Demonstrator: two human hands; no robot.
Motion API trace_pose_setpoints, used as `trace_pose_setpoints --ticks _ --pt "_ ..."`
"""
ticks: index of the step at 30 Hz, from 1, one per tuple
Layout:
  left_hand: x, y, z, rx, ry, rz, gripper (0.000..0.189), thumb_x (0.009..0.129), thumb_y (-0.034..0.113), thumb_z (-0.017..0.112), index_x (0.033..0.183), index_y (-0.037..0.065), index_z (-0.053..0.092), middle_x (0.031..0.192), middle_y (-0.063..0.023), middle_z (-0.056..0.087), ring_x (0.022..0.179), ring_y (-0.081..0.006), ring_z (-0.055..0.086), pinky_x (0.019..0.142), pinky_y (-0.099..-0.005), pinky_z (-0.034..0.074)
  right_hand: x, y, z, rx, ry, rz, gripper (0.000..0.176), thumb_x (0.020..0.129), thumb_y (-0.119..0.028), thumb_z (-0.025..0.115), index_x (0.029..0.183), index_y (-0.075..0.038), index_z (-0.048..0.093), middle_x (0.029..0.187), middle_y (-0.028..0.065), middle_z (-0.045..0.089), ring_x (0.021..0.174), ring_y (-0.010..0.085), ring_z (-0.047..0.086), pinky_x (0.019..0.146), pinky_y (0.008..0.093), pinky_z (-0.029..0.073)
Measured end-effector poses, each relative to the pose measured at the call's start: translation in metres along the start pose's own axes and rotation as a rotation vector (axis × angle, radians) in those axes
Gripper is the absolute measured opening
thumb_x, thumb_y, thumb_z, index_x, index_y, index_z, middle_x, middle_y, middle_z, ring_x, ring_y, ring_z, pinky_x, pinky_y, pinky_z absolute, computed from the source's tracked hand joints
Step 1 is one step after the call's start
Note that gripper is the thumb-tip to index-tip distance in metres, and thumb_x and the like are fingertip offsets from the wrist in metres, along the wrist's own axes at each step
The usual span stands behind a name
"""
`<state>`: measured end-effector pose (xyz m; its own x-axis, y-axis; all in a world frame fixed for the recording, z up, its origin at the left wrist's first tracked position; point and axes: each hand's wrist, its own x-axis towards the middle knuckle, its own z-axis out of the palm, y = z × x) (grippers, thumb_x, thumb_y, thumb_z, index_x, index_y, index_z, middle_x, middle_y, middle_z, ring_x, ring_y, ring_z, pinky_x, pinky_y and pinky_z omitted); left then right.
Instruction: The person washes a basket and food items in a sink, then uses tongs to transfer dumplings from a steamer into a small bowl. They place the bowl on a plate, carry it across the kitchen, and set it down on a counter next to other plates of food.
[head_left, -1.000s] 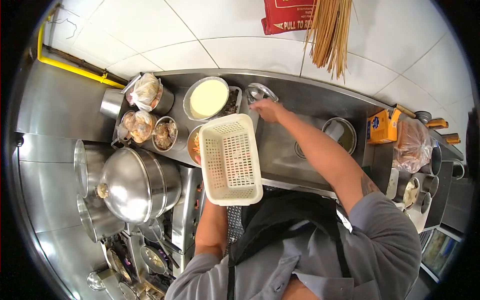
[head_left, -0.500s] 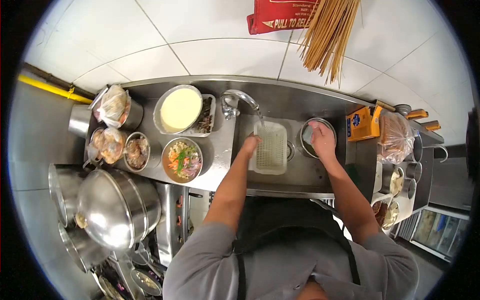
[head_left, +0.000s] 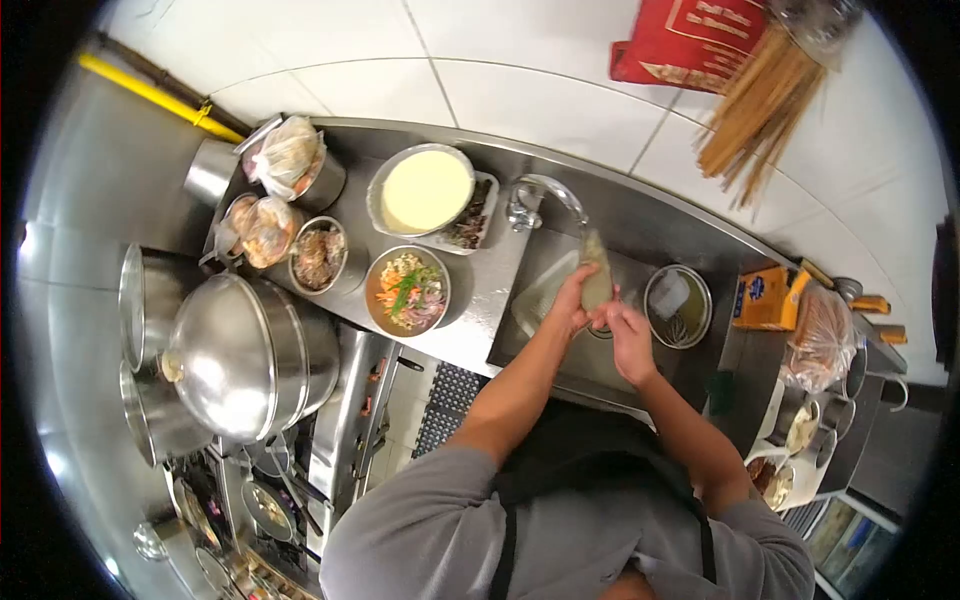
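One pale grey-green oblong item (head_left: 598, 283), mat'l unclear: L. hand (head_left: 569, 303) holds it; R. hand (head_left: 631, 341) at lower end, grip can't tell. Prob. light, soft, slippery; grasp mid-length.

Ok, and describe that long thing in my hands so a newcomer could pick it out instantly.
Find the big metal sink, then the curved tap at its left edge. By the spout's end, the left hand holds the long thing, with the right hand near its lower end. It is narrow and greenish, unlike the wide whitish basket lying in the sink.
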<state>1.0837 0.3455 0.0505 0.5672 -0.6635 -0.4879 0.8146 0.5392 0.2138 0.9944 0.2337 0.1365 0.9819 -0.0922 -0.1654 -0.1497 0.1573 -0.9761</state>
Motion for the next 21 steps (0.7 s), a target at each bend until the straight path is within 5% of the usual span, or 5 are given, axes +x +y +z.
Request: trace_pose_setpoints --ticks 2,6,10,13,21 --pt "-0.007 0.017 0.01 0.332 0.154 0.157 0.051 0.076 0.021 0.067 0.123 0.007 0.052 0.104 -0.0112 0.063 0.097 -0.0253 0.061 0.085 -0.0399 0.051 -0.002 0.006 -0.016 0.08 -0.119 0.204 0.023 0.097 -0.019 0.053 0.109 -0.003 0.063 0.089 0.0057 0.064 0.085 0.0156 0.058 0.093 0.0365 0.043" --pt "-0.029 0.053 0.011 1.317 0.025 0.114 0.085 0.06 0.018 0.071 0.138 0.003 0.042 0.12 -0.0149 0.06 0.107 -0.0278 0.058 0.093 -0.0325 0.045 0.074 0.008 -0.026 0.25 0.237 0.516 0.03 0.092 -0.032 0.06 0.114 -0.01 0.061 0.102 0.0082 0.063 0.094 0.0189 0.059 0.088 0.0355 0.046" --pt "-0.049 0.066 0.008 1.329 0.141 -0.032 0.093 0.059 0.027 0.073 0.14 0.0 0.038 0.129 -0.0181 0.055 0.114 -0.0278 0.054 0.096 -0.0345 0.043 0.128 0.034 -0.016 -0.037 -0.312 0.847 0.029 0.091 -0.031 0.059 0.116 -0.016 0.056 0.095 0.001 0.06 0.09 0.0177 0.058 0.073 0.031 0.046" --pt "-0.045 0.055 -0.019 1.439 0.483 -0.11 0.093 0.059 0.031 0.076 0.139 0.001 0.038 0.131 -0.0229 0.053 0.121 -0.0341 0.053 0.099 -0.0377 0.043 0.145 0.086 -0.01 -0.163 -0.272 0.836 0.017 0.092 -0.027 0.058 0.106 -0.017 0.058 0.091 0.0001 0.06 0.085 0.0174 0.058 0.065 0.0347 0.045" --pt "-0.034 0.021 -0.072 1.762 0.58 -0.167 0.088 0.07 0.025 0.074 0.145 0.005 0.032 0.13 -0.0261 0.054 0.123 -0.0376 0.052 0.105 -0.0408 0.042 0.156 0.195 -0.008 -0.391 -0.358 0.791 0.021 0.093 -0.03 0.051 0.101 -0.012 0.058 0.088 0.0036 0.058 0.072 0.0188 0.052 0.056 0.0383 0.041"
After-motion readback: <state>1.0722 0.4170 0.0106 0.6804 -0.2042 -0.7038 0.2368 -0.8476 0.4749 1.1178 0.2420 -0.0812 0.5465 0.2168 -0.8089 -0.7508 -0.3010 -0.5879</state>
